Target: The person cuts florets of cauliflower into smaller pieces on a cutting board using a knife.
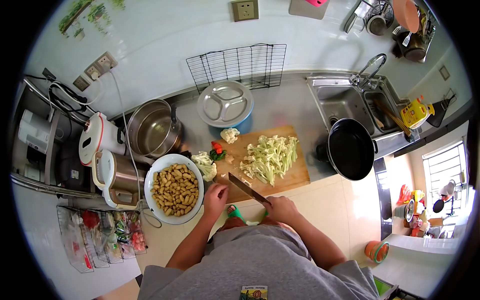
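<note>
My right hand [281,209] is wrapped round the handle of a knife [249,189], whose blade points up and left over the front edge of the wooden cutting board [295,170]. Near the board's front left corner is my left hand [217,195], fingers curled; what they hold, if anything, is too small to tell. Cut cauliflower [270,157] is heaped on the board. A larger cauliflower piece [204,165] lies at its left edge, a small floret [230,135] at its top left. Between them are red and green peppers [217,151].
Left of the board stand a white bowl of peanuts [174,188] and a steel pot [153,128]. Behind it is a divided metal plate [225,104] on a blue container. To the right are a black pan [351,149] and a double sink [345,102].
</note>
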Demonstrator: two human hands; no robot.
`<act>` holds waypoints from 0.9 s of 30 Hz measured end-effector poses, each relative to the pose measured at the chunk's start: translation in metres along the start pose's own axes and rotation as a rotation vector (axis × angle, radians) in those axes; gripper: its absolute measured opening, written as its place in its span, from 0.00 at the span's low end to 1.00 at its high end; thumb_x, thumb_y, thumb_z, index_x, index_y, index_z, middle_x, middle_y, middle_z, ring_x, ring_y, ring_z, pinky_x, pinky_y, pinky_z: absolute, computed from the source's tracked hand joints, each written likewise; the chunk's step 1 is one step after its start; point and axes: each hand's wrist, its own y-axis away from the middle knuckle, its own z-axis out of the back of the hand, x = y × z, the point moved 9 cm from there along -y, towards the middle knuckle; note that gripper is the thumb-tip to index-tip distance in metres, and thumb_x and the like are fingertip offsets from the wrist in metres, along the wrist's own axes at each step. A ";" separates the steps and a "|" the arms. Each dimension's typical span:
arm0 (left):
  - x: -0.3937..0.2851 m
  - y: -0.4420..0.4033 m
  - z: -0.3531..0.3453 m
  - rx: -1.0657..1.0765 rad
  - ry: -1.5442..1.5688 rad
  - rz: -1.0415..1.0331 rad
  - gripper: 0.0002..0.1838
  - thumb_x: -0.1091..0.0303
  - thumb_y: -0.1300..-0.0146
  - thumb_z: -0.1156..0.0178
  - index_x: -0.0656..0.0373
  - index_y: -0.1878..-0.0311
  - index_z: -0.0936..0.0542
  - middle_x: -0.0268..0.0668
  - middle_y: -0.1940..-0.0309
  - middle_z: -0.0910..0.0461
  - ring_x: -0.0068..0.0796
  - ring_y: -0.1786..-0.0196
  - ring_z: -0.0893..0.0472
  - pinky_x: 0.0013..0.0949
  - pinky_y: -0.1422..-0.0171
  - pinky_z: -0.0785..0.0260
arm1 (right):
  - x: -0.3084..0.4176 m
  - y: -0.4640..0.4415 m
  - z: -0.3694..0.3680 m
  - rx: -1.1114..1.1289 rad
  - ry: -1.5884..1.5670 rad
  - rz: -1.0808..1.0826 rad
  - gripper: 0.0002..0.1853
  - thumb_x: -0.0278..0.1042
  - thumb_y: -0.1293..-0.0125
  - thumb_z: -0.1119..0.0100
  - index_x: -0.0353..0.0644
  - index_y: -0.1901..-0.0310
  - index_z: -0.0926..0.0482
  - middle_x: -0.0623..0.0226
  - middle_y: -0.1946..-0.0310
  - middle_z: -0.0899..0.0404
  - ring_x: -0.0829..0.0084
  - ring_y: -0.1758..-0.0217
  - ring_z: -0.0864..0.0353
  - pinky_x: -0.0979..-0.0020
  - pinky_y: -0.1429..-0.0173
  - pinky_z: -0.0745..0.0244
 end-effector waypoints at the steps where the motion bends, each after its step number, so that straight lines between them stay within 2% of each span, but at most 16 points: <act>1: 0.001 0.001 0.000 0.001 0.015 0.005 0.05 0.75 0.40 0.36 0.63 0.61 0.17 0.40 0.66 0.21 0.35 0.69 0.18 0.31 0.65 0.26 | -0.002 -0.004 0.004 0.014 0.019 -0.011 0.17 0.50 0.31 0.50 0.46 0.57 0.18 0.50 0.65 0.16 0.48 0.59 0.17 0.50 0.51 0.24; 4: 0.001 0.005 -0.002 0.011 0.006 0.019 0.06 0.75 0.40 0.36 0.64 0.61 0.18 0.41 0.66 0.21 0.35 0.69 0.18 0.31 0.65 0.26 | -0.011 -0.014 0.012 0.016 0.047 -0.010 0.17 0.50 0.32 0.49 0.45 0.57 0.18 0.50 0.64 0.17 0.48 0.58 0.17 0.49 0.51 0.24; 10: 0.001 0.012 -0.002 0.049 -0.005 0.040 0.06 0.73 0.39 0.36 0.65 0.60 0.18 0.42 0.65 0.21 0.35 0.68 0.18 0.32 0.64 0.25 | -0.035 -0.029 0.041 -0.195 0.003 -0.062 0.16 0.48 0.32 0.47 0.44 0.60 0.18 0.50 0.65 0.17 0.48 0.59 0.17 0.48 0.54 0.24; 14: -0.001 0.013 -0.001 0.038 0.049 0.025 0.06 0.73 0.38 0.37 0.63 0.60 0.18 0.41 0.65 0.21 0.36 0.69 0.19 0.33 0.64 0.27 | -0.030 -0.027 0.037 -0.242 -0.010 -0.028 0.16 0.47 0.32 0.47 0.42 0.61 0.19 0.48 0.68 0.18 0.46 0.62 0.18 0.49 0.56 0.23; 18: 0.002 0.014 0.000 0.049 0.030 0.040 0.06 0.73 0.38 0.37 0.64 0.60 0.18 0.41 0.65 0.21 0.36 0.69 0.19 0.33 0.64 0.27 | -0.004 -0.018 0.026 -0.192 -0.103 0.039 0.17 0.48 0.32 0.47 0.42 0.61 0.19 0.48 0.70 0.18 0.45 0.64 0.18 0.48 0.57 0.24; 20: 0.005 0.013 0.000 0.056 0.021 0.055 0.06 0.74 0.38 0.36 0.65 0.60 0.17 0.43 0.64 0.22 0.36 0.67 0.19 0.32 0.64 0.27 | 0.008 -0.020 0.009 -0.035 -0.065 0.025 0.17 0.48 0.32 0.47 0.43 0.60 0.18 0.48 0.69 0.18 0.46 0.64 0.18 0.48 0.57 0.24; 22: 0.005 0.012 0.000 0.047 0.011 0.039 0.06 0.73 0.39 0.36 0.65 0.60 0.18 0.42 0.65 0.22 0.37 0.68 0.19 0.32 0.64 0.27 | 0.014 -0.022 0.002 -0.020 -0.076 0.021 0.18 0.49 0.31 0.48 0.43 0.59 0.18 0.48 0.68 0.17 0.45 0.63 0.18 0.49 0.57 0.24; 27: 0.003 0.012 0.001 0.053 -0.046 0.022 0.07 0.72 0.39 0.36 0.64 0.60 0.18 0.41 0.67 0.22 0.37 0.69 0.19 0.33 0.64 0.27 | 0.011 -0.029 -0.009 0.027 -0.105 -0.008 0.19 0.50 0.32 0.49 0.42 0.58 0.18 0.48 0.65 0.17 0.46 0.59 0.18 0.50 0.51 0.24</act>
